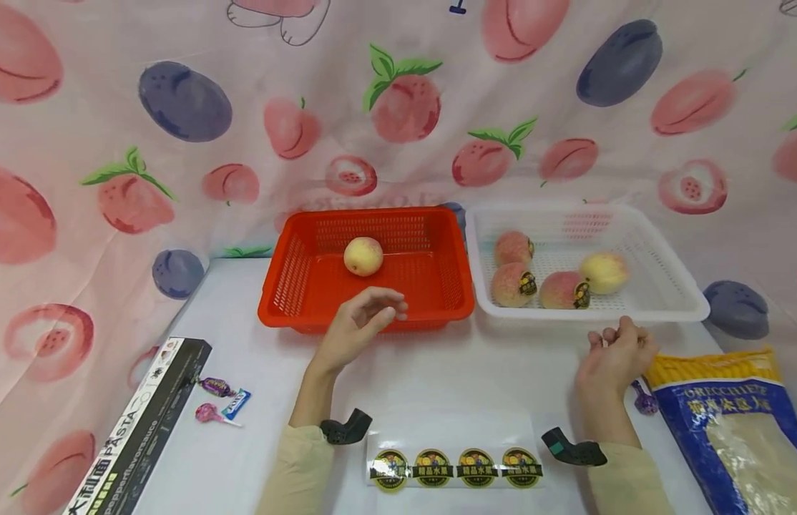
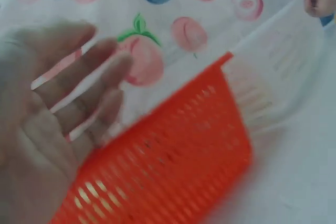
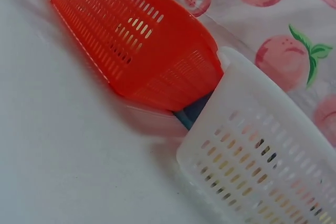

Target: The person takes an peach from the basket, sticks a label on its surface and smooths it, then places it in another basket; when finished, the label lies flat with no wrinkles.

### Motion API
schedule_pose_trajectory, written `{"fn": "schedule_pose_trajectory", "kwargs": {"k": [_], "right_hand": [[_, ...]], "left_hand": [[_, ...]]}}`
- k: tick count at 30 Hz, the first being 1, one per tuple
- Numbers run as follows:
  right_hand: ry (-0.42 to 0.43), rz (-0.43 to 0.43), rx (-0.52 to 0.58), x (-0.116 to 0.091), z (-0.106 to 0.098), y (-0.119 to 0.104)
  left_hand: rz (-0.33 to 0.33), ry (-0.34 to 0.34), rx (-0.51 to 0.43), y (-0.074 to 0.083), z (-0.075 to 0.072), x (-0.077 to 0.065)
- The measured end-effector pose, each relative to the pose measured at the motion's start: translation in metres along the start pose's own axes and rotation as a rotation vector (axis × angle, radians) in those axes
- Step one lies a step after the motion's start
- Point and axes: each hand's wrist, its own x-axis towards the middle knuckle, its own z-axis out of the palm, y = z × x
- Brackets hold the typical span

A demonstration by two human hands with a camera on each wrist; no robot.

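My left hand (image 1: 360, 325) hovers at the front rim of the red basket (image 1: 371, 320), fingers apart and loosely bent, holding nothing. Inside that basket sits a single peach (image 1: 363, 256) with no sticker visible. In the left wrist view, the left hand (image 2: 68, 98) appears palm-side beside the red basket wall. My right hand (image 1: 616, 357) is just in front of the white basket (image 1: 592, 315), its fingers loosely curled and nothing visible in them. Several peaches, such as a pink one (image 1: 509, 282) with a black-and-gold sticker, lie in the white basket. The right wrist view does not show the hand.
A sheet of round stickers (image 1: 463, 468) lies at the front between the forearms. On the left are a long pasta box (image 1: 147, 422), a lollipop (image 1: 207, 413) and wrapped candies (image 1: 216, 387). A purple lollipop (image 1: 644, 402) and a pasta bag (image 1: 727, 422) lie right.
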Motion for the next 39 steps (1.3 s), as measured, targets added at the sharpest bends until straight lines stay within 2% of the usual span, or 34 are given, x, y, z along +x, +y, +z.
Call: {"fn": "schedule_pose_trajectory", "kwargs": {"k": [3, 5, 7, 9, 12, 15, 18, 20, 22, 23, 25, 29, 31, 35, 39], "right_hand": [[-0.075, -0.125, 0.022, -0.007, 0.003, 0.002], [-0.157, -0.21, 0.025, -0.012, 0.006, 0.004], [-0.254, -0.291, -0.003, -0.017, 0.009, 0.007], [-0.352, -0.359, -0.04, -0.023, 0.011, 0.012], [-0.491, -0.45, -0.118, -0.03, 0.015, 0.019], [-0.595, -0.485, -0.151, -0.035, 0.019, 0.024], [-0.684, -0.487, -0.179, -0.042, 0.026, 0.029], [-0.756, -0.498, -0.201, -0.047, 0.033, 0.033], [-0.846, -0.504, -0.246, -0.054, 0.043, 0.034], [-0.9, -0.499, -0.28, -0.058, 0.05, 0.034], [-1.025, -0.488, -0.397, -0.066, 0.066, 0.034], [-1.32, -0.483, -0.789, -0.078, 0.106, 0.032], [-1.475, -0.515, -0.96, -0.076, 0.124, 0.038], [-1.728, -0.544, -1.177, -0.062, 0.152, 0.067], [-1.869, -0.52, -1.373, -0.058, 0.18, 0.099]], "left_hand": [[0.003, 0.018, -0.04, -0.016, -0.002, -0.019], [0.015, 0.019, -0.063, -0.028, -0.002, -0.028], [0.01, 0.046, -0.125, -0.038, -0.001, -0.037], [-0.001, 0.095, -0.232, -0.049, 0.005, -0.046], [-0.063, 0.209, -0.387, -0.059, 0.021, -0.05], [-0.175, 0.421, -0.524, -0.062, 0.041, -0.045], [-0.253, 0.727, -0.69, -0.057, 0.057, -0.034], [-0.259, 0.914, -0.799, -0.051, 0.063, -0.028], [-0.246, 1.043, -0.871, -0.044, 0.065, -0.024], [-0.233, 1.086, -0.903, -0.04, 0.065, -0.023], [-0.2, 1.137, -0.964, -0.033, 0.062, -0.02], [-0.164, 1.18, -1.03, -0.02, 0.055, -0.013], [-0.178, 1.203, -1.011, -0.017, 0.053, -0.01], [-0.194, 1.234, -0.944, -0.019, 0.053, -0.008], [-0.149, 1.236, -0.877, -0.024, 0.052, -0.009]]}}
